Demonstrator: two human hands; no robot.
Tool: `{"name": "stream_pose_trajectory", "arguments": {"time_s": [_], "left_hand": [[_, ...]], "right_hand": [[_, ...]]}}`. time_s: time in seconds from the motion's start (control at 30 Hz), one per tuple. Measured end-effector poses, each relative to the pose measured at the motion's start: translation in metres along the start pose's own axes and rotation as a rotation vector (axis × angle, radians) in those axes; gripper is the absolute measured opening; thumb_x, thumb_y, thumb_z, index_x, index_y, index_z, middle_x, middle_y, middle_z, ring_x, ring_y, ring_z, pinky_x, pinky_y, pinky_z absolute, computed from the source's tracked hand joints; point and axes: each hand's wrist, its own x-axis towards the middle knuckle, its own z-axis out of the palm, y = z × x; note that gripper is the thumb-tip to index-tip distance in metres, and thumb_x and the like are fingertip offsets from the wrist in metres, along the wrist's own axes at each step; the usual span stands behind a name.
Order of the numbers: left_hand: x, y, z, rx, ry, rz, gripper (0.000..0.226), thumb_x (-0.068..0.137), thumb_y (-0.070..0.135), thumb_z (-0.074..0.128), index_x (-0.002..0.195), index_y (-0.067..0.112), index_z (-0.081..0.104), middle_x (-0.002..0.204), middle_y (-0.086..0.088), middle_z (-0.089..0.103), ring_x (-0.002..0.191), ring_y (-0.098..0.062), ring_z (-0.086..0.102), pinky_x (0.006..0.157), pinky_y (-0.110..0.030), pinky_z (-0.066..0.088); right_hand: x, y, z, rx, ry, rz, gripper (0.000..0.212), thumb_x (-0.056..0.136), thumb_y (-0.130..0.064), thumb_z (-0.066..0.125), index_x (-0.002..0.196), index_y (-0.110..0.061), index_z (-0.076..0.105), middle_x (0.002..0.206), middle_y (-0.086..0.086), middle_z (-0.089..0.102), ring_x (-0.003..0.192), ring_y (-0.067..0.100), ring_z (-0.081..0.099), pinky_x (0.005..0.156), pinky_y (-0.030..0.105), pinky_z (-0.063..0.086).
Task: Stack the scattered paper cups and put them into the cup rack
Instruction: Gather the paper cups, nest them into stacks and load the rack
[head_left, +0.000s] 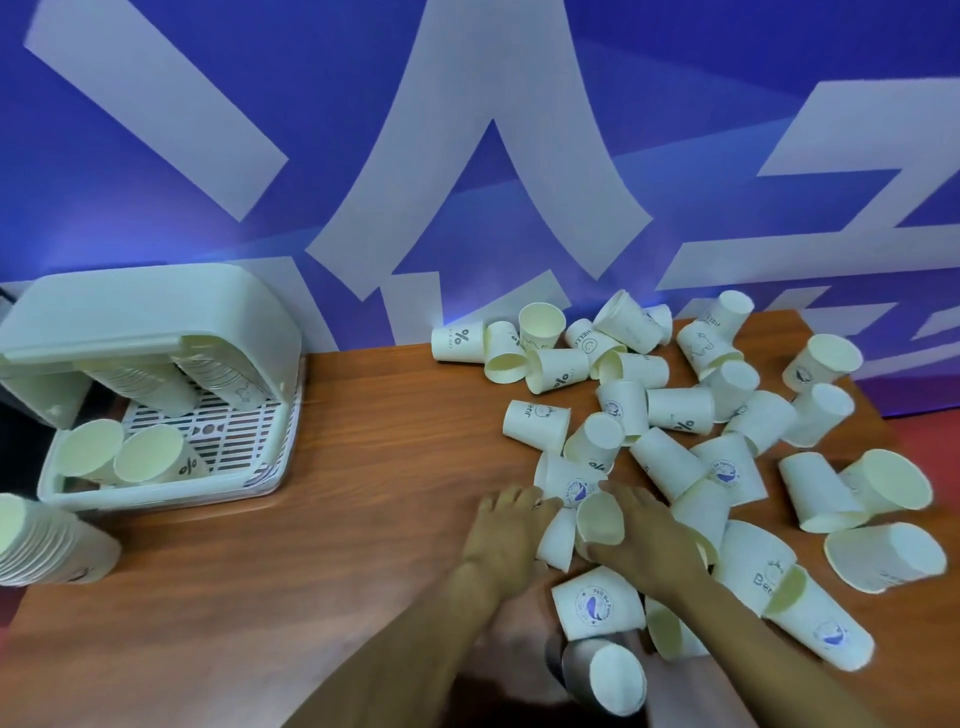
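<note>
On the wooden table (322, 519), a cup (600, 525) was gripped by the right hand (644, 540); another cup (557, 538) was held by the left hand (506, 530).

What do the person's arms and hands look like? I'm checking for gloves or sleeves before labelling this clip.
Both are bare: the left hand and right hand wear no gloves, and no rings or watch show. The forearms are uncovered to the frame's bottom edge, with no sleeve in view.
</note>
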Motion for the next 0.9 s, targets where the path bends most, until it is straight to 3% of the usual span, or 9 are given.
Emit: {"name": "stream_pose_trajectory", "arguments": {"time_s": [0.17, 0.3, 0.5, 0.63, 0.73, 0.8, 0.9], "left_hand": [[0.007, -0.007, 0.012, 0.045, -0.021, -0.028, 0.066, 0.084, 0.046, 0.059, 0.139, 0.023, 0.033, 0.137, -0.003, 0.038, 0.125, -0.026, 0.036, 0.104, -0.041, 0.029], [0.009, -0.012, 0.014, 0.037, -0.022, -0.047, 0.066, 0.082, 0.037, 0.064, 0.139, 0.023, 0.032, 0.137, -0.001, 0.041, 0.124, -0.025, 0.039, 0.102, -0.040, 0.031], [-0.012, -0.035, 0.006, -0.098, 0.017, -0.137, 0.079, 0.084, 0.042, 0.061, 0.148, 0.031, 0.016, 0.142, 0.001, 0.036, 0.125, -0.027, 0.040, 0.102, -0.038, 0.035], [-0.044, -0.061, -0.003, -0.223, 0.111, -0.260, 0.081, 0.080, 0.040, 0.064, 0.146, 0.032, 0.018, 0.136, 0.000, 0.037, 0.117, -0.028, 0.048, 0.091, -0.039, 0.045], [-0.066, -0.080, -0.013, -0.305, 0.243, -0.345, 0.079, 0.078, 0.034, 0.067, 0.143, 0.024, 0.023, 0.130, -0.001, 0.040, 0.111, -0.028, 0.052, 0.082, -0.037, 0.047], [-0.080, -0.087, -0.019, -0.392, 0.345, -0.377, 0.072, 0.075, 0.028, 0.070, 0.135, 0.021, 0.031, 0.125, -0.001, 0.048, 0.110, -0.028, 0.053, 0.081, -0.037, 0.047], [-0.103, -0.093, -0.022, -0.541, 0.437, -0.399, 0.061, 0.069, 0.027, 0.074, 0.115, 0.027, 0.034, 0.111, 0.002, 0.057, 0.101, -0.028, 0.057, 0.078, -0.040, 0.049]], "right_hand": [[0.006, -0.003, 0.001, 0.017, 0.006, -0.034, 0.082, 0.073, -0.043, 0.072, 0.143, -0.024, 0.033, 0.139, -0.002, 0.044, 0.126, 0.019, 0.044, 0.097, 0.030, 0.040], [0.007, -0.006, -0.002, -0.001, -0.002, -0.052, 0.082, 0.073, -0.044, 0.072, 0.142, -0.025, 0.034, 0.138, -0.002, 0.045, 0.126, 0.019, 0.045, 0.098, 0.030, 0.041], [0.000, -0.023, -0.009, -0.072, 0.001, -0.084, 0.079, 0.074, -0.051, 0.067, 0.142, -0.029, 0.033, 0.139, -0.005, 0.045, 0.125, 0.017, 0.045, 0.097, 0.031, 0.042], [-0.005, -0.047, -0.013, -0.071, 0.000, -0.115, 0.077, 0.074, -0.052, 0.065, 0.141, -0.030, 0.034, 0.141, -0.004, 0.044, 0.128, 0.020, 0.041, 0.100, 0.033, 0.039], [-0.006, -0.070, -0.012, -0.024, 0.029, -0.192, 0.070, 0.073, -0.051, 0.068, 0.135, -0.029, 0.042, 0.131, -0.004, 0.052, 0.122, 0.020, 0.046, 0.095, 0.033, 0.042], [-0.006, -0.088, -0.010, -0.024, 0.034, -0.232, 0.067, 0.073, -0.052, 0.068, 0.131, -0.030, 0.044, 0.126, -0.005, 0.051, 0.118, 0.019, 0.046, 0.091, 0.033, 0.043], [-0.006, -0.114, -0.003, -0.040, 0.012, -0.267, 0.073, 0.073, -0.051, 0.067, 0.136, -0.028, 0.039, 0.135, -0.003, 0.040, 0.122, 0.019, 0.041, 0.095, 0.034, 0.042]]}}
